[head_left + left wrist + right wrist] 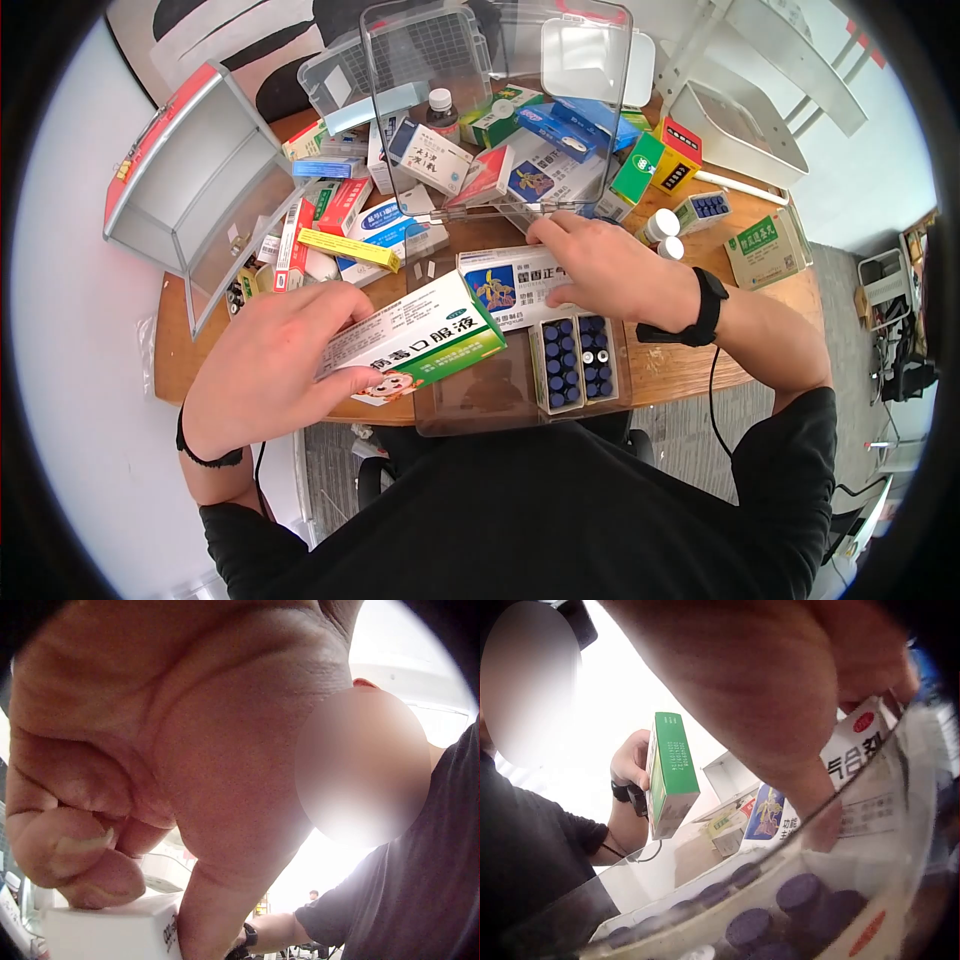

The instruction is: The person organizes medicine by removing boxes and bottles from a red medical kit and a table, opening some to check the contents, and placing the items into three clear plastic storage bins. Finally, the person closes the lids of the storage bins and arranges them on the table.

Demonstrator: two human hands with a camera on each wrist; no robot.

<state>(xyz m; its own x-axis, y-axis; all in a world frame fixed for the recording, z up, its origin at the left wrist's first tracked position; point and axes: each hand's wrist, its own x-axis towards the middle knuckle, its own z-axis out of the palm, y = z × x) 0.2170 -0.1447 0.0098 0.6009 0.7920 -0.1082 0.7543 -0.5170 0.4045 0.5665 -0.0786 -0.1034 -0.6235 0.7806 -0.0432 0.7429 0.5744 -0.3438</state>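
My left hand (270, 365) grips a white and green medicine box (450, 335) by its end, thumb on the front and fingers over the top. The box is tilted above the near left of a clear plastic case (440, 415). My right hand (625, 275) holds a white and blue medicine box (490, 288), with the thumb on its printed face and the fingers over its far edge. That box sits inside the case. Just in front of it, cartons of purple-capped vials (799, 892) stand in the case. In the left wrist view, only a white end of the left box shows.
Behind the case's raised clear lid (500, 75) lies a pile of medicine boxes, with a brown bottle (441, 115). A red-trimmed, clear-fronted case (190, 170) stands at left. White bottles (660, 226), a small vial carton (702, 209) and a green-beige box (765, 250) are at right.
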